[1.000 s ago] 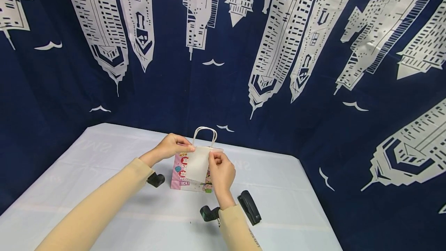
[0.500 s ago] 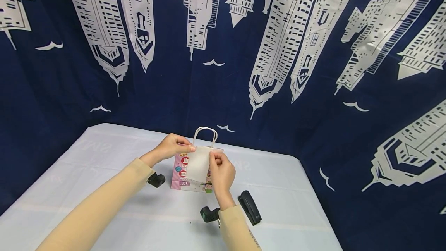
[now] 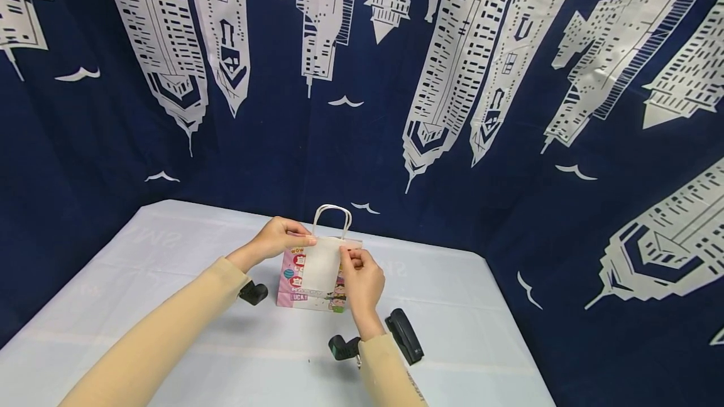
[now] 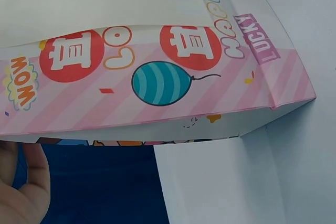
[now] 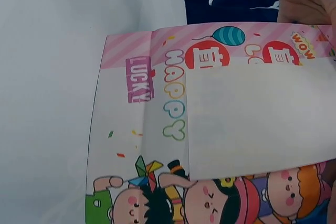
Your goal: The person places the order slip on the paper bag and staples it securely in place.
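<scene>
A pink and white printed paper bag (image 3: 289, 286) with twisted white handles (image 3: 334, 207) stands upright at the back of the table. Against its front lies a blank white sheet of paper (image 3: 320, 269). My left hand (image 3: 274, 237) pinches the bag's top edge together with the sheet's upper left corner; in the left wrist view, curled fingers (image 4: 34, 182) show behind the bag. On the other side, my right hand (image 3: 364, 278) has thumb and fingertips at the sheet's upper right edge. The right wrist view shows the sheet (image 5: 260, 119) covering part of the printed cartoon children (image 5: 207, 200).
A black stapler (image 3: 404, 336) lies on the white-covered table (image 3: 469, 331), right of my right forearm. Black wrist cameras (image 3: 253, 293) stick out from both wrists. A dark blue curtain (image 3: 271, 156) with white buildings hangs behind the table.
My right hand has shifted slightly right and down at the sheet's edge, and the sheet's lower edge sits straighter. My left hand and the bag stay in place.
</scene>
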### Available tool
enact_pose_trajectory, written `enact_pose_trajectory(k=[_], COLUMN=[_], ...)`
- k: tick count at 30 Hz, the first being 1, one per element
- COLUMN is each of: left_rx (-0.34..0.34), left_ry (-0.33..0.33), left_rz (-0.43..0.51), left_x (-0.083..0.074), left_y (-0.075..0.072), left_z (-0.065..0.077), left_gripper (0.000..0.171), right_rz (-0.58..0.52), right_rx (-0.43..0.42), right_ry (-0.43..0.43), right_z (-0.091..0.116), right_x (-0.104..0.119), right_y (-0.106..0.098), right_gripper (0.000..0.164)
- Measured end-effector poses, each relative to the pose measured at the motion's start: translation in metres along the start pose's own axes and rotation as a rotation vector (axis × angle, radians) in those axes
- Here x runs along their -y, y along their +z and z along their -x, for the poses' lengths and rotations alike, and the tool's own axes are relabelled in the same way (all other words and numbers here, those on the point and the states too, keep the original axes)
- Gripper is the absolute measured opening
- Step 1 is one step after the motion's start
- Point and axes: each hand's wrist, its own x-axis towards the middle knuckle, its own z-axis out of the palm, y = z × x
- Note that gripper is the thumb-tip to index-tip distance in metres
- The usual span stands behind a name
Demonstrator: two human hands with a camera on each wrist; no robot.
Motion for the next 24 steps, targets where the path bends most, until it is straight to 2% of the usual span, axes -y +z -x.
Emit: enact_pose_trajectory(k=[9, 17, 24], left_rx=[-0.012, -0.011, -0.030], left_ry=[-0.006, -0.004, -0.012], left_rz=[0.014, 0.004, -0.008], left_x=[0.000, -0.001, -0.004], left_y=[0.005, 0.006, 0.002], left_z=[0.001, 0.003, 0.005], left_gripper=[0.025, 0.027, 0.028], right_rz=[0.026, 0.047, 0.043], right_rx=[0.046, 0.056, 0.070], right_ry=[0.059, 0.190, 0.266], right_z=[0.000, 0.003, 0.009], right_x=[-0.023, -0.051, -0.067], right_y=[-0.028, -0.057, -0.069], right_gripper=[0.031, 0.028, 0.027])
